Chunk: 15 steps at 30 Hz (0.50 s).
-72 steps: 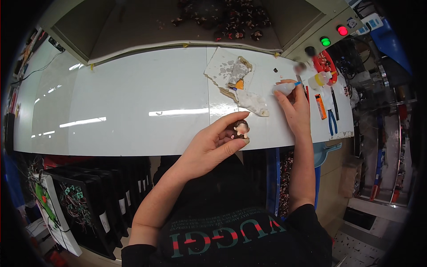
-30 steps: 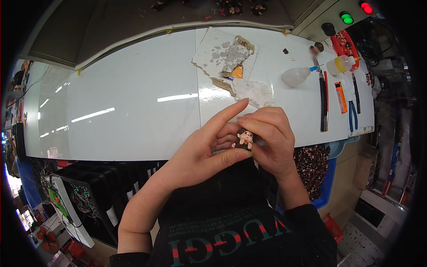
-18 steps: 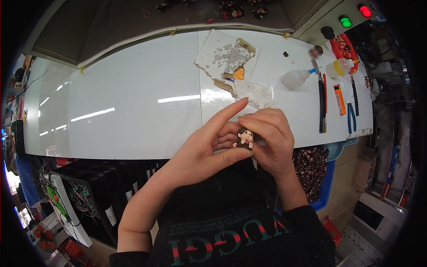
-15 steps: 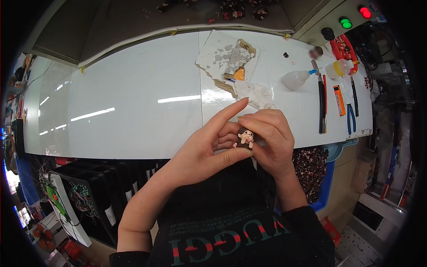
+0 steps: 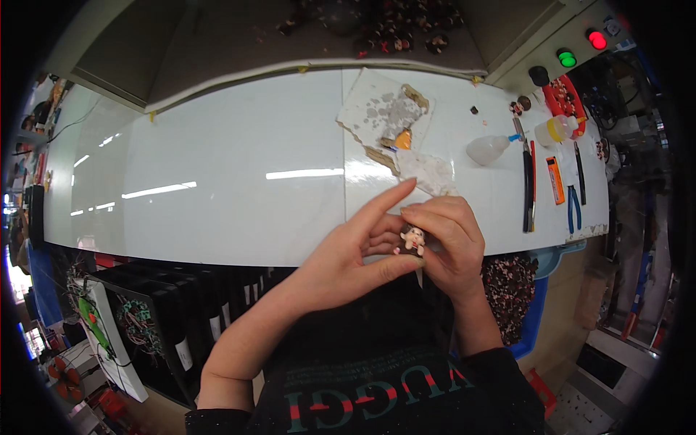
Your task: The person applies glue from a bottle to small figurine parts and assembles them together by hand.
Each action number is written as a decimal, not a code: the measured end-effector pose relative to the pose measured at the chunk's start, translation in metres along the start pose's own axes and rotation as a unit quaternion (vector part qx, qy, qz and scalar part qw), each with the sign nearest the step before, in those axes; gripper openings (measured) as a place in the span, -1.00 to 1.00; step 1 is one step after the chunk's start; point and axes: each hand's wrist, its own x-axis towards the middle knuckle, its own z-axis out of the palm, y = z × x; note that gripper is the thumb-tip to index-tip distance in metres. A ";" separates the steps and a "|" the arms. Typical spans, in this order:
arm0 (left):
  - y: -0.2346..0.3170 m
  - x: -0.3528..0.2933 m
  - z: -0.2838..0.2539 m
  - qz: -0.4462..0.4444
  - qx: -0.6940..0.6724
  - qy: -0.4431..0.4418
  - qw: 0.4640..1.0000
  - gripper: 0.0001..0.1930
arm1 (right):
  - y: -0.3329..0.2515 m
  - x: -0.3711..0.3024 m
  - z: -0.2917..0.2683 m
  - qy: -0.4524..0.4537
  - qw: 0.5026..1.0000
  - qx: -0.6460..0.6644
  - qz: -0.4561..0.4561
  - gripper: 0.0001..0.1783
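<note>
Between my two hands, above the front edge of the white table, is a small brown figurine (image 5: pixel 412 241) with a pale face and pale paws. My left hand (image 5: pixel 355 250) grips its base with the thumb, the other fingers curled behind it and the index finger stretched out. From the other side my right hand (image 5: pixel 453 243) pinches its head and side with thumb and fingers. Just beyond the hands lies a crumpled white tissue (image 5: pixel 426 172), next to a grey-stained white board (image 5: pixel 370 90) with an orange piece (image 5: pixel 403 140) on it.
At the right of the table (image 5: pixel 239 138) lie a squeeze bottle (image 5: pixel 487 150), a yellow-banded bottle (image 5: pixel 555 131), tweezers (image 5: pixel 527 188), an orange box (image 5: pixel 555 180) and blue-handled pliers (image 5: pixel 573 208). A red tray (image 5: pixel 560 94) holds small parts. Below the table edge, a blue bin (image 5: pixel 536 308) holds many brown pieces.
The figurine has turned slightly and faces up more squarely. Both hands keep their grip on it. The whole view has shifted, so the table appears lower.
</note>
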 end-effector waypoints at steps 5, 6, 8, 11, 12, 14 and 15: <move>0.036 -0.008 0.003 0.011 0.168 0.018 0.986 -0.28 | -0.011 0.010 -0.006 0.028 0.999 0.016 0.007 -0.52; 0.042 -0.010 0.003 0.032 0.247 0.034 0.968 -0.32 | -0.010 0.009 -0.008 0.046 0.999 0.022 0.012 -0.52; 0.044 -0.006 0.003 0.049 0.246 0.098 0.963 -0.49 | -0.008 0.005 -0.011 0.057 0.997 0.040 0.020 -0.52; 0.043 0.020 0.001 0.153 0.503 0.141 0.839 -0.73 | -0.009 0.005 -0.017 0.054 0.997 0.045 0.023 -0.53; 0.037 0.031 0.003 0.152 0.503 0.138 0.840 -0.73 | -0.007 0.003 -0.019 0.062 0.996 0.051 0.026 -0.54; 0.028 0.048 0.008 0.240 0.616 0.096 0.744 -0.70 | -0.007 0.001 -0.024 0.071 0.995 0.057 0.030 -0.54; 0.018 0.057 0.010 0.248 0.629 0.103 0.729 -0.72 | -0.006 -0.001 -0.027 0.072 0.995 0.053 0.033 -0.55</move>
